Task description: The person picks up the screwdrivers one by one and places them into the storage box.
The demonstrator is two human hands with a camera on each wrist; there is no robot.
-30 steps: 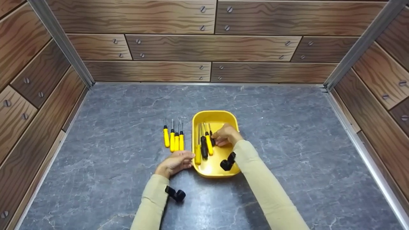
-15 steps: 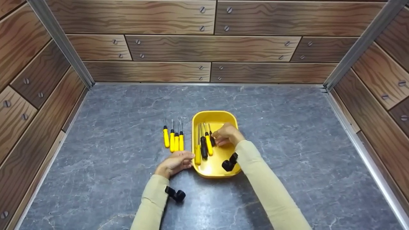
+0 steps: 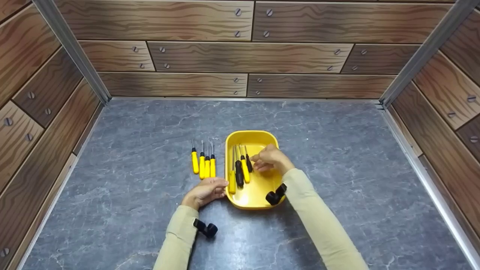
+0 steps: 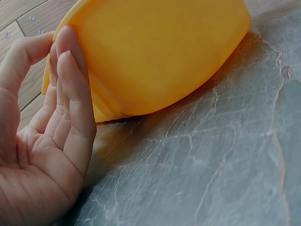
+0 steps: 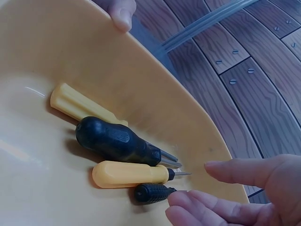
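Yellow tray (image 3: 257, 193): four screwdrivers (image 3: 239, 174) in, side by side toward its left edge; four yellow-handled drivers (image 3: 202, 165) on the grey surface (image 3: 123, 187) outside that edge, so I judge it about half done, those four probably left. My left hand (image 3: 206, 192) pinches the rim near the tray's near-left corner; my right hand (image 3: 271, 157), thumb and fingers apart, holds nothing beside the small black driver (image 5: 151, 193), contact unclear.
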